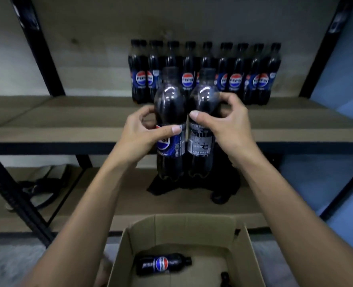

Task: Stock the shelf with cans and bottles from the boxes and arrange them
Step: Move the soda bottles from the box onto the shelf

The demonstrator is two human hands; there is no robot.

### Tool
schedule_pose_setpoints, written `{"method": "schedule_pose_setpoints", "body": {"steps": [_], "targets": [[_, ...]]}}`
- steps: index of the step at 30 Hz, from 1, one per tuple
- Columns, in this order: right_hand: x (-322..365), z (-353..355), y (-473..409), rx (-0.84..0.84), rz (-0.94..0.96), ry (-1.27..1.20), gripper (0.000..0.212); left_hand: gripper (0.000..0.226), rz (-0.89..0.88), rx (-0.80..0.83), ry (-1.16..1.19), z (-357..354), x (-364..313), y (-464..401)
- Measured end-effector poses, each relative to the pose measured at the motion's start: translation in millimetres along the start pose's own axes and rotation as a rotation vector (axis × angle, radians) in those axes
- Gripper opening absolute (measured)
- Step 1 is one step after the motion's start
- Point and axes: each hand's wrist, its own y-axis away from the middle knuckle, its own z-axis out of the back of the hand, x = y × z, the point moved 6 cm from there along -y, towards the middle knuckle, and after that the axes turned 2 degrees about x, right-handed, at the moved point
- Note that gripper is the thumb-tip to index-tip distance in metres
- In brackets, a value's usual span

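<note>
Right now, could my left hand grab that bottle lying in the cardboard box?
Probably not yet. Your left hand already grips an upright bottle up at the shelf, so it isn't free. The path itself looks open: the box has its top open and the lying bottle is uncovered.

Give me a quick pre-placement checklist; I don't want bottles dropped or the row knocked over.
1. Left hand grips left bottle: ok.
2. Right hand grips right bottle: ok.
3. Both bottles upright, caps on: ok.
4. Free shelf board in front of the Pepsi row: ok.
5. Labels facing forward: not ok; the right one shows its back.
6. Stock left in box: ok, one bottle lying inside.
</note>
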Motion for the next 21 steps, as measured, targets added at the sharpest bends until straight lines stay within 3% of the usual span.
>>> {"method": "schedule_pose_setpoints", "body": {"steps": [6,15,19,21], "targets": [[21.5,-15.5,-63.3,-0.061,0.098,0.038,0.066,0.05,-0.106,-0.035,-0.027,15.2,-32.1,-53.7],[-14.8,-54.0,-105.8,-0.045,0.081,0.032,0.068,0.05,-0.087,-0.178,-0.003,34.0,18.0,-99.4],[-29.3,-58.1,-98.3,0.035,0.088,0.016,0.075,0.053,-0.176,-0.201,-0.111,34.2,26.8,-100.0],[-43.3,-57.1,-86.8,0.095,0.08,0.023,0.066,0.056,-0.16,-0.192,-0.159,37.7,40.5,-97.1]]}}
